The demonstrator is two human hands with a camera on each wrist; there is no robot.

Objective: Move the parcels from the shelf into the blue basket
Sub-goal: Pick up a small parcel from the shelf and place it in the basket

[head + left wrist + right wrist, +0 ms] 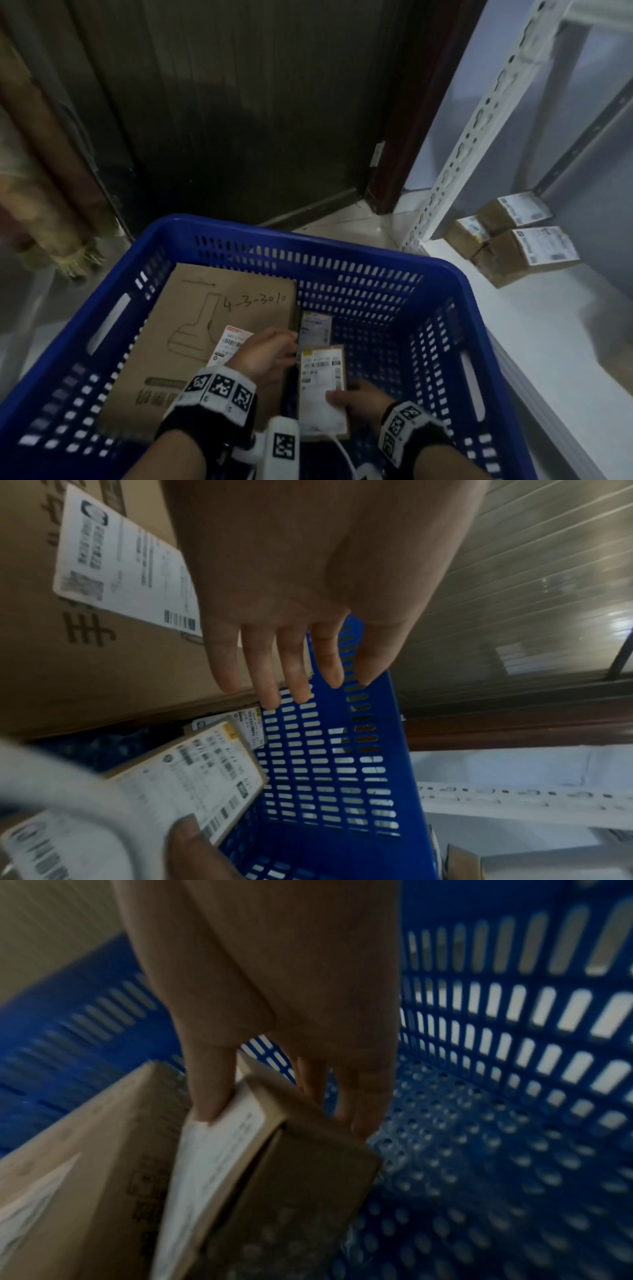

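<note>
The blue basket point(308, 236) stands in front of me, with a large flat cardboard box point(205, 329) lying in its left half. My right hand point(356, 397) pinches a small labelled parcel point(322, 383) by its near end, thumb on the white label, low inside the basket. In the right wrist view, the right hand point(281, 1118) holds this parcel point(291, 1164) just above the basket floor point(496, 1150). Another small parcel point(315, 329) lies beyond it. My left hand point(274, 349) hovers open over the large box's right edge, its fingers point(284, 669) straight, holding nothing.
Three brown labelled parcels point(527, 257) sit on the white shelf board point(548, 342) to the right of the basket. A white perforated shelf upright point(479, 137) rises beside them. A dark door point(239, 120) stands behind the basket, and rolled mats point(44, 205) lean at the left.
</note>
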